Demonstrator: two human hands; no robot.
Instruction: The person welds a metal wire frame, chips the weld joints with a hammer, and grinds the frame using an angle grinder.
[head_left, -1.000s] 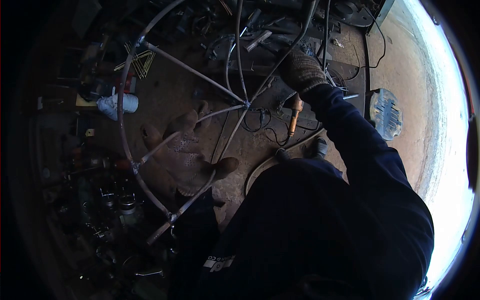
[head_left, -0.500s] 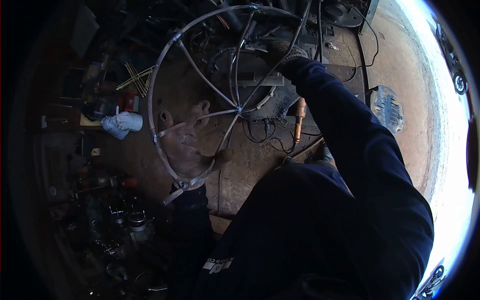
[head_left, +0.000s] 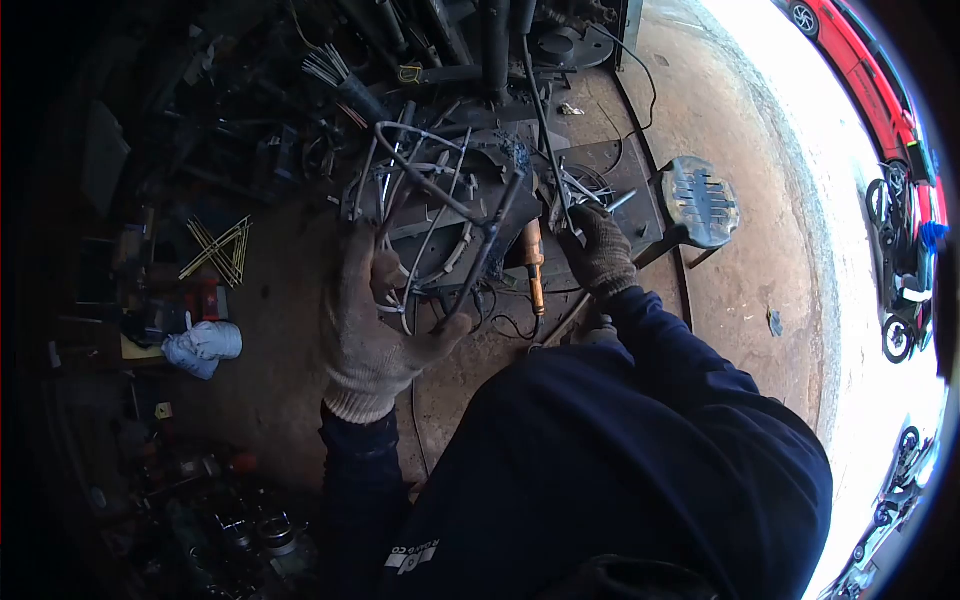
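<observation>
My left hand [head_left: 375, 330], in a pale knit glove, grips the near side of a metal frame [head_left: 440, 190] made of a round tube rim and bent spokes. Its thumb points right, beside a tube end; some finger contact is hidden. The frame is tilted over the dark work table [head_left: 600, 165]. To the right, my right hand [head_left: 603, 248], also gloved, is closed round a grey clamp-like metal tool [head_left: 575, 188], whose exact kind I cannot make out. Between the hands lies an orange power tool [head_left: 535, 265] with its cord.
A slotted metal seat [head_left: 703, 203] stands right of the table. Several yellow rods [head_left: 220, 250] lie crossed on the left, near a white cloth bundle [head_left: 203, 347]. A dark upright post [head_left: 495, 50] rises behind the frame. Outside stand a red car [head_left: 860, 70] and motorcycles.
The frame has tipped away from me and lowered toward the table. My right hand has come back from the frame's far side to the grey tool. My left hand has moved up slightly.
</observation>
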